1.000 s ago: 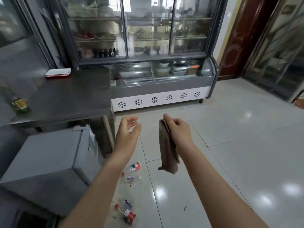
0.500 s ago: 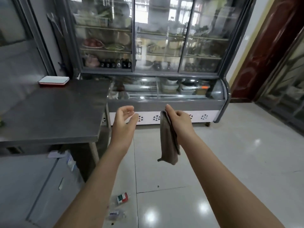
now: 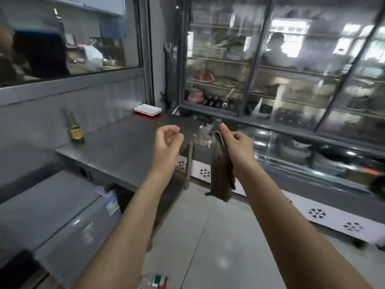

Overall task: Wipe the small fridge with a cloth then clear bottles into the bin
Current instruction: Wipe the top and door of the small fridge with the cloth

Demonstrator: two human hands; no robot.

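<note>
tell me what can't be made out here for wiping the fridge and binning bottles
Head view:
- Bin: nowhere in frame.
- Floor bottle: cut off by the bottom edge, blurred.
- Small fridge: its left side runs off the frame; front label motion-blurred.
- Table bottle: label too blurred to read.

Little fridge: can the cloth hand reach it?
Probably yes. The small fridge sits low to the left, its top mostly uncovered; only the left arm lies between it and the right hand gripping the cloth.
</note>
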